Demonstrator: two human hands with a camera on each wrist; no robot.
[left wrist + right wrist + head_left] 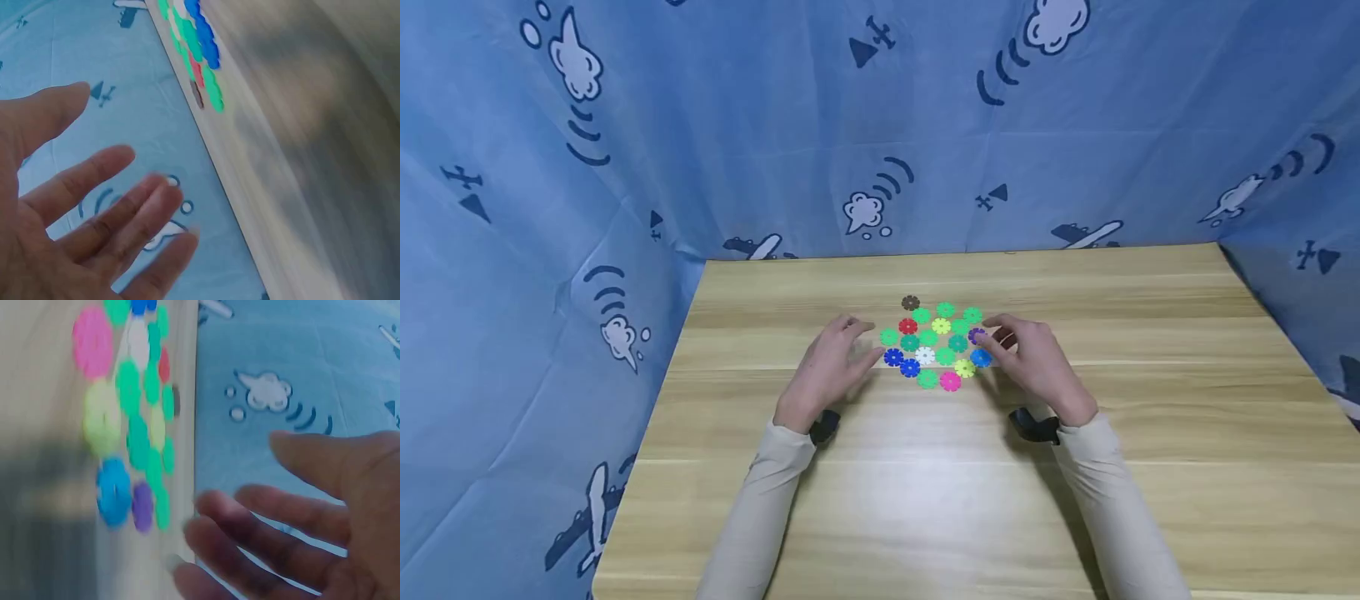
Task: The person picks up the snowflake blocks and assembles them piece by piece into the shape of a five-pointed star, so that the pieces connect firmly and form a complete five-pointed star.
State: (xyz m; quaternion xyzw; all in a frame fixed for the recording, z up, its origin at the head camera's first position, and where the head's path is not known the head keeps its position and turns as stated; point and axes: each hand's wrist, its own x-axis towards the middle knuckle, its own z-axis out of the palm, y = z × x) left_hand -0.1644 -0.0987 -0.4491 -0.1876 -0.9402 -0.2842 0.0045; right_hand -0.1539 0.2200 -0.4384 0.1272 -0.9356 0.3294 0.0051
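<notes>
Both hands are down at the wooden counter (1150, 333), one on each side of a flat cluster of snowflake discs (936, 343) lying near the middle of it, a little toward the far edge. The left hand (829, 364) sits just beside the cluster's left edge, fingers (94, 172) straight and spread, holding nothing; in the left wrist view the palm is wide open with the discs off in the upper part of the picture, blurred. The right hand (1033, 358) is at the cluster's right edge, fingers (269, 506) loosely extended and empty, their tips right by the purple disc (976, 335) and the light blue disc (981, 358); whether they actually touch is hard to tell. Most discs are green, with a brown disc (910, 302) at the far left corner, a red disc (907, 326) just behind it toward the person, a white disc (926, 356) near the centre, 2 dark blue ones (901, 362) at the near left and a pink disc (951, 382) at the near edge. The discs lie flat, touching their neighbours. Both arms wear pale beige sleeves (760, 500), each with a black wrist strap (1033, 426). Blue cloth printed with planes and clouds (865, 125) hangs behind and to both sides.
</notes>
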